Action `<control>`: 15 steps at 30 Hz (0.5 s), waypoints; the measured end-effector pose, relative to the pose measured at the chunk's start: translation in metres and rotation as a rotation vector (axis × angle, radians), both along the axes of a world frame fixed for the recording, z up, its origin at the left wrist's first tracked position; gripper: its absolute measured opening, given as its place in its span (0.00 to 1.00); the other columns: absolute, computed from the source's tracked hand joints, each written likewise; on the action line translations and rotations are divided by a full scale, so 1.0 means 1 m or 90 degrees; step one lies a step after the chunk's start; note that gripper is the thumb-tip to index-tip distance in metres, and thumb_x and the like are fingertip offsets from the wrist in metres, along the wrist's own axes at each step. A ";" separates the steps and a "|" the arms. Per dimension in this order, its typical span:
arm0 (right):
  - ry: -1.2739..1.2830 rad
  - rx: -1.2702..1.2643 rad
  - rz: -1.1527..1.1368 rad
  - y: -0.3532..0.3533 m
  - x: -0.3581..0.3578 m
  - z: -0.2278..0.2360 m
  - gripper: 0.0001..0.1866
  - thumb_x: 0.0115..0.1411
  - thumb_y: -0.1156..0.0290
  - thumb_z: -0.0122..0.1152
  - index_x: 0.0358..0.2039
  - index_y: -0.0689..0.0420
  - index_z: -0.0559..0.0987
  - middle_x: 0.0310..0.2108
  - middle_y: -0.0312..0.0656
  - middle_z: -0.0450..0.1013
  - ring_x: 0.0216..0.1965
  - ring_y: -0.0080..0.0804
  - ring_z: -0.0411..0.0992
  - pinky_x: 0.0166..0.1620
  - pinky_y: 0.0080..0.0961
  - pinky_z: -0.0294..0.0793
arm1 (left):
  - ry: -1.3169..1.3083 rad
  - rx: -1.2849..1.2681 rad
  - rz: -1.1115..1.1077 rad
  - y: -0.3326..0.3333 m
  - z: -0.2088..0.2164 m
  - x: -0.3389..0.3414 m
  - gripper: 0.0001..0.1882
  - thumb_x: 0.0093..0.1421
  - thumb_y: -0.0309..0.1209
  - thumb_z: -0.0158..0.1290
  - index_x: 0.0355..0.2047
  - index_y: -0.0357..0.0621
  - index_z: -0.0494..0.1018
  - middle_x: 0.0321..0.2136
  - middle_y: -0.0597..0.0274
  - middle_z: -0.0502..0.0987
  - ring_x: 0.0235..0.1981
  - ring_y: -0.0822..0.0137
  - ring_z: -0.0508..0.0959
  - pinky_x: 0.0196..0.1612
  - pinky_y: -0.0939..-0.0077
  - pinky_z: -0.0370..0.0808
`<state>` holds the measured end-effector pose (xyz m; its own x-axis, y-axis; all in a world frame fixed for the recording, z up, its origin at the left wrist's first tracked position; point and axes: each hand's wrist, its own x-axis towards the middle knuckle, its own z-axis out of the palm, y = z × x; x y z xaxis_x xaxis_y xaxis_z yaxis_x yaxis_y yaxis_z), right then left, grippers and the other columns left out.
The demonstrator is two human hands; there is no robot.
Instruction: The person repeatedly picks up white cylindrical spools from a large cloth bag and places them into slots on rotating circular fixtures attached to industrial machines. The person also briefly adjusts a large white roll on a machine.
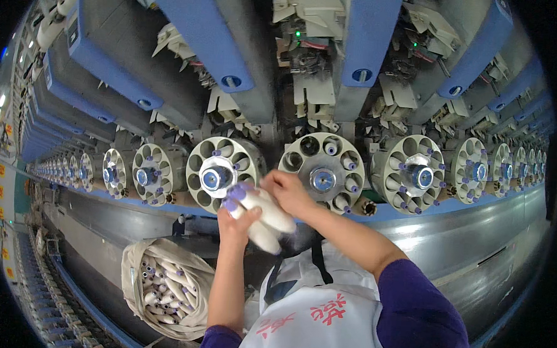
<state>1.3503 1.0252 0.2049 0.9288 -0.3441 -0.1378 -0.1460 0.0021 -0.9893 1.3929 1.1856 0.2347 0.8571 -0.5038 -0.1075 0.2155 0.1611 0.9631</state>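
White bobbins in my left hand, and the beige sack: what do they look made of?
White bobbins: matte, probably wound yarn, given their soft-looking surface; the purple tube ends look like smooth plastic, from their solid colour. Beige sack: dull, likely woven cloth, since it folds softly.

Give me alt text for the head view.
A person's left hand holds several white, purple-ended bobbins, the right hand close beside them. Beyond runs a blue and grey machine with a row of round magazines with holes; a cloth sack of similar bobbins is at lower left.
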 end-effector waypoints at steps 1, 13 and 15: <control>-0.063 -0.058 -0.032 -0.014 0.012 -0.006 0.10 0.63 0.68 0.55 0.30 0.63 0.75 0.26 0.44 0.74 0.28 0.26 0.70 0.34 0.25 0.70 | 0.008 0.000 0.002 -0.015 -0.003 0.007 0.29 0.44 0.29 0.65 0.47 0.32 0.71 0.41 0.55 0.76 0.42 0.65 0.76 0.48 0.69 0.72; -0.137 0.476 0.000 -0.082 0.017 0.000 0.19 0.67 0.59 0.47 0.29 0.62 0.74 0.35 0.42 0.75 0.37 0.30 0.72 0.46 0.26 0.69 | 0.218 -0.181 -0.058 -0.031 -0.033 0.049 0.28 0.51 0.30 0.63 0.51 0.40 0.68 0.45 0.58 0.73 0.46 0.59 0.75 0.52 0.61 0.72; -0.006 0.264 -0.075 -0.072 0.002 0.003 0.18 0.68 0.57 0.47 0.32 0.59 0.73 0.27 0.37 0.70 0.30 0.25 0.66 0.42 0.20 0.67 | 0.263 -0.188 -0.054 -0.020 -0.032 0.046 0.27 0.51 0.31 0.63 0.50 0.40 0.68 0.43 0.58 0.74 0.45 0.59 0.75 0.51 0.61 0.72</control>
<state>1.3518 0.9536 0.2078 0.8881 -0.3652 -0.2791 -0.1126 0.4157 -0.9025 1.4392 1.1659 0.2023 0.7279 -0.6297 -0.2715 0.5927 0.3785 0.7109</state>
